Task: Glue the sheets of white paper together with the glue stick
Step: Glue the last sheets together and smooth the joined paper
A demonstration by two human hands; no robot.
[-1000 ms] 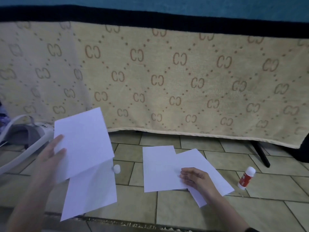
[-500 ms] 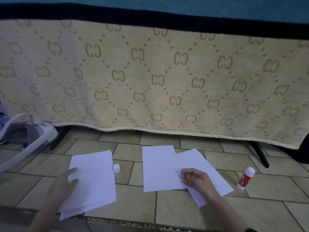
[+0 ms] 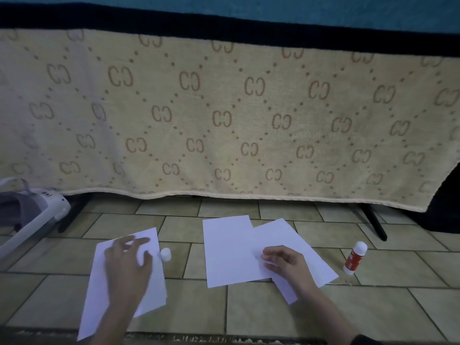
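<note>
White paper sheets lie stacked on the tiled floor at the left, and my left hand rests flat on them with fingers spread. At the centre right, two overlapping white sheets lie on the floor, with my right hand pressing fingertips down where they overlap. A red and white glue stick lies on the floor to the right of those sheets, apart from both hands. Its small white cap stands beside the left sheets' right edge.
A beige patterned towel hangs over a black-legged rack behind the sheets. A white and grey iron sits at the far left. A rug edge runs along the bottom.
My left hand lowered the sheets it held up onto the floor at the left and now presses flat on them. My right hand stayed on the overlapping sheets.
</note>
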